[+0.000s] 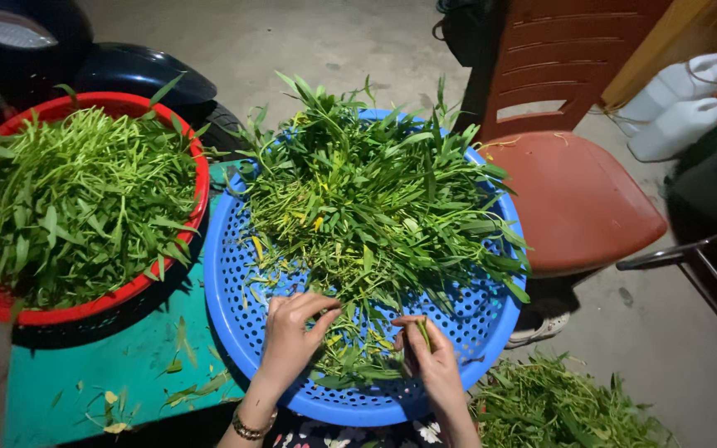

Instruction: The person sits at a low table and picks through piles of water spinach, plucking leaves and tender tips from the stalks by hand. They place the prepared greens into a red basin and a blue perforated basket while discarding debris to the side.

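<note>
A thin green stem (423, 333) stands pinched between the thumb and fingertips of the right hand (431, 358), at about five o'clock inside the blue perforated basket (234, 299). The hand is closed around it, holding it upright and clear of the heap, likely so it can be worked apart from the rest. The left hand (292, 332), at about seven o'clock in the same basket, curls its fingers down into the loose greens; whether it grips a stalk or only touches them cannot be told. A bracelet (249, 430) sits on that wrist.

The blue basket holds a tall pile of leafy stalks (375, 199), heaped toward twelve o'clock, with some yellowed leaves among them, leaving the near rim open where the hands work. At nine o'clock from it, touching or nearly so, a red basket (197, 178) is filled with a cleaner-looking mass of green shoots (76, 199). Both rest on a teal surface (93, 373) scattered with leaf scraps. On the floor at five o'clock lies another heap of trimmings (566, 406). At two o'clock stands a red plastic chair (574, 191), with two white jugs (678, 104) beyond it.
</note>
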The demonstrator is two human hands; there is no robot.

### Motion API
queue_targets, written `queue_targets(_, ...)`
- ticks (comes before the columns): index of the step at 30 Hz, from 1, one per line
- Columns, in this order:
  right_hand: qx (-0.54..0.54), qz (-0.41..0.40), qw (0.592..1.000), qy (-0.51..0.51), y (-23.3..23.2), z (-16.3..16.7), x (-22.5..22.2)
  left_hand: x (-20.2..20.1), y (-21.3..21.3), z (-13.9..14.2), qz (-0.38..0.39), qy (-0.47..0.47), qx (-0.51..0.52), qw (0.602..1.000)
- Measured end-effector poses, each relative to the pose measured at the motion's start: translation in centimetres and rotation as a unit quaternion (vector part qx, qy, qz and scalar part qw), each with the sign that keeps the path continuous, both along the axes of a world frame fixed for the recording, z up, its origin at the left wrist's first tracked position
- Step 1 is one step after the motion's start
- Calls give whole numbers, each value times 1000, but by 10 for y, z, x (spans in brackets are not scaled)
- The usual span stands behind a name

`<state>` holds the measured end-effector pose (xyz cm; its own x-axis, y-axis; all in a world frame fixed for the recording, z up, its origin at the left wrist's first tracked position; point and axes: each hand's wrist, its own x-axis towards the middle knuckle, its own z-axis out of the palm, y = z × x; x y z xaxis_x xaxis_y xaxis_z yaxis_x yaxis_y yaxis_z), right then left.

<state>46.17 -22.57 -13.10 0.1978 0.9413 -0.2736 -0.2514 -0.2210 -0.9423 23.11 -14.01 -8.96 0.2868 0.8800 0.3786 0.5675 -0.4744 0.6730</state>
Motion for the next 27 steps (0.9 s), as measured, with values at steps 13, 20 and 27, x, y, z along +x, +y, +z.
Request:
queue_targets(13,181,-23,916,-358,-2,39,-28,7,-15,-2,-62,-62,-148,985)
queue_targets(20,130,-3,948,-290,-9,37,-24,-23,-3,8,-106,129,-168,971)
queue_targets(27,65,-75,980,-175,-23,38,-5,-9,80,10,40,65,1,997)
